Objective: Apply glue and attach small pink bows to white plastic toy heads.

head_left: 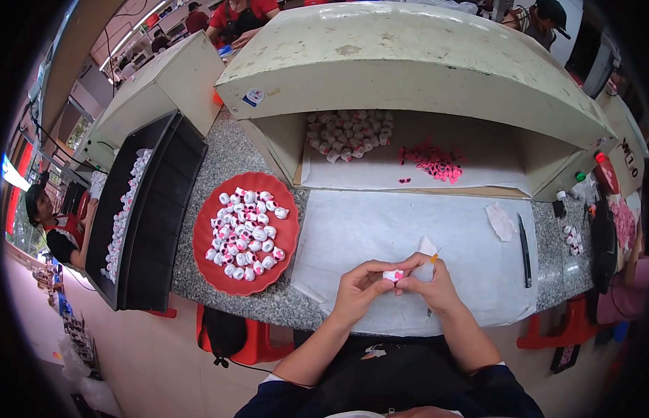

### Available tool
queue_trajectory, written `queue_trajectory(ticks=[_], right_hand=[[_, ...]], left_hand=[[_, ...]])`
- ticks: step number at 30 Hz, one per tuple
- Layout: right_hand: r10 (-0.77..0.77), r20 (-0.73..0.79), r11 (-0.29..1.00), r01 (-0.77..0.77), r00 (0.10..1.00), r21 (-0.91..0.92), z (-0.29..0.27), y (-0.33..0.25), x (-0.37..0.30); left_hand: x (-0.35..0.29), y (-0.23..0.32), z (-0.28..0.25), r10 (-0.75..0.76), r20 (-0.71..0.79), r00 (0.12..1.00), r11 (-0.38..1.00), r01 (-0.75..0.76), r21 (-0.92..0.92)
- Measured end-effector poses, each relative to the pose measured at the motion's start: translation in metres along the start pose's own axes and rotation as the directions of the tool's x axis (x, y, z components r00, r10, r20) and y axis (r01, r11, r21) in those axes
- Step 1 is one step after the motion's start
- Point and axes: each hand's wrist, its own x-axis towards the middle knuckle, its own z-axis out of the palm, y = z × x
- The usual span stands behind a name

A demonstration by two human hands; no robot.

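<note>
A small white piece with a pink patch (392, 276) is pinched between the fingertips of my left hand (359, 289), above the white paper sheet (345, 230). My right hand (439, 287) meets it there, its fingertips touching the piece's right side. Tucked in my right hand's fingers is a small translucent bottle (423, 271) with a thin yellow tip pointing up and away; the fingers partly cover it. To the left, a red scalloped plate (288, 244) carries many similar white and pink pieces.
A cream cabinet (408, 52) stands ahead, sheltering more white pieces (349, 132) and loose pink bits (436, 164). A black bin (174, 174) is at the left. Crumpled tissue (501, 221) and a black pen (524, 251) lie right. Other people work around.
</note>
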Motion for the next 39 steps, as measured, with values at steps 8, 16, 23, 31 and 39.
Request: queue_trajectory(ticks=[8, 16, 23, 31, 39], right_hand=[[-0.008, -0.009, 0.999, 0.008, 1.000, 0.032, 0.005, -0.002, 0.000], [-0.068, 0.029, 0.998, 0.069, 0.997, -0.012, 0.004, 0.001, -0.006], [-0.151, -0.142, 0.978, 0.127, 0.978, -0.165, -0.003, -0.031, -0.023], [-0.165, -0.385, 0.940, 0.027, 0.908, -0.339, -0.057, -0.014, -0.055], [-0.240, -0.493, 0.932, 0.055, 0.837, -0.359, -0.059, -0.008, -0.057]], left_hand=[[0.001, 0.000, -0.001, -0.062, -0.019, 0.998, 0.996, 0.061, -0.059], [-0.006, 0.011, 0.009, -0.050, 0.002, 0.999, 0.999, 0.050, -0.021], [-0.025, 0.085, -0.035, 0.423, -0.087, 0.902, 0.335, -0.066, 0.940], [0.041, 0.099, -0.018, 0.279, 0.164, 0.946, -0.209, -0.107, 0.972], [0.282, 0.073, -0.069, 0.423, 0.511, 0.748, -0.589, -0.202, 0.783]])
